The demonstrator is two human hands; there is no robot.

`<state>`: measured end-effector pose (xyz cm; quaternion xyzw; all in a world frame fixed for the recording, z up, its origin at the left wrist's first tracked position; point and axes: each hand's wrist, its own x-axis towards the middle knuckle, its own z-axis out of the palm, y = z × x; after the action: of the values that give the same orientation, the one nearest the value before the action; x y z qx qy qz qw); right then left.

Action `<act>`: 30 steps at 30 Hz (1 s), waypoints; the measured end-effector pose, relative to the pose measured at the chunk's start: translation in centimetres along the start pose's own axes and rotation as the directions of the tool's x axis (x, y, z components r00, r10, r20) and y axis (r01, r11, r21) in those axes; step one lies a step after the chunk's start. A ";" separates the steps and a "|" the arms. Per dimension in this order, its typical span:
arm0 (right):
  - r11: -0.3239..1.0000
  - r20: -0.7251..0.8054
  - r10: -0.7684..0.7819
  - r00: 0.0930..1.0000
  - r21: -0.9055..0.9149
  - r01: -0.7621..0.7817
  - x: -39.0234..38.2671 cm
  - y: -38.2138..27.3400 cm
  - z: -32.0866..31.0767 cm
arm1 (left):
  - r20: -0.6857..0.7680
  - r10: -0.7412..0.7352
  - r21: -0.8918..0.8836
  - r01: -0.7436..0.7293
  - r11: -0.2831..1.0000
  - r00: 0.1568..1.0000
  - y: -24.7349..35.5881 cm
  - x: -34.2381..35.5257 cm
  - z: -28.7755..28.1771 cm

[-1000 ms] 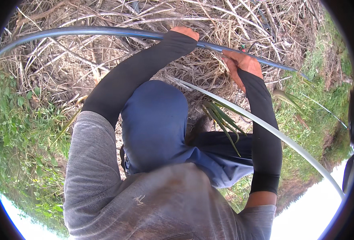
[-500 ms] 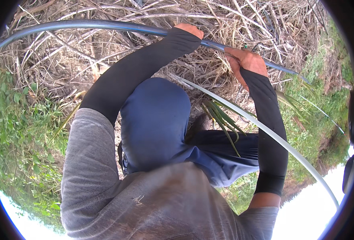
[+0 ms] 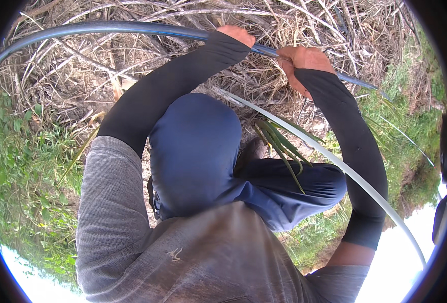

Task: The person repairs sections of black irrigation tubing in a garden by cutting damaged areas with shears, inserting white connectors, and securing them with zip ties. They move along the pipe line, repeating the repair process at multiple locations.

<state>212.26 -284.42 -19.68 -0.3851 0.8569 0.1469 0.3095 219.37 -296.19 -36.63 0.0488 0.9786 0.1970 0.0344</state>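
Observation:
A long dark hose with a blue stripe [image 3: 102, 27] arches across the far side, above dry stalks. My left hand [image 3: 237, 35] is closed around it, the fingers wrapped over its far side. A short way to the right, my right hand [image 3: 308, 59] grips the same hose, its thumb side toward the left hand. The hose passes behind this hand and comes out on its right, sloping down into the grass. A thin dark loop shows just beyond the right knuckles; what it belongs to I cannot tell. Black sleeves cover both forearms.
Dry stalks and straw [image 3: 157, 65] litter the ground. A pale curved strip [image 3: 329, 154] runs from beside my knee under my right arm. Long green leaves [image 3: 279, 141] stick up near my boot. Green weeds [image 3: 26, 156] grow at the left, with more grass at the right.
My right hand has shifted slightly left and away from me, closer to the left hand. My right elbow has swung outward. The left hand has moved only a little.

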 end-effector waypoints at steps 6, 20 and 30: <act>0.797 0.008 0.121 0.993 0.595 -0.102 1.3 3.8 3.3 | -0.011 0.016 0.009 -0.016 1.000 1.000 0.1 -0.1 0.5; 0.237 0.351 0.228 0.908 0.885 -0.401 0.7 0.6 4.3 | -0.011 -0.012 -0.004 0.012 1.000 1.000 -0.4 -0.2 1.1; 0.846 -0.128 -0.341 0.931 -0.474 0.245 0.2 -1.8 4.8 | -0.062 -0.026 0.007 0.026 1.000 0.998 -0.5 -0.2 2.1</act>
<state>215.51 -283.32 -23.48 -0.5861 0.7576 0.2510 0.1399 219.71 -295.90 -38.78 0.0303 0.9805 0.1942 0.0065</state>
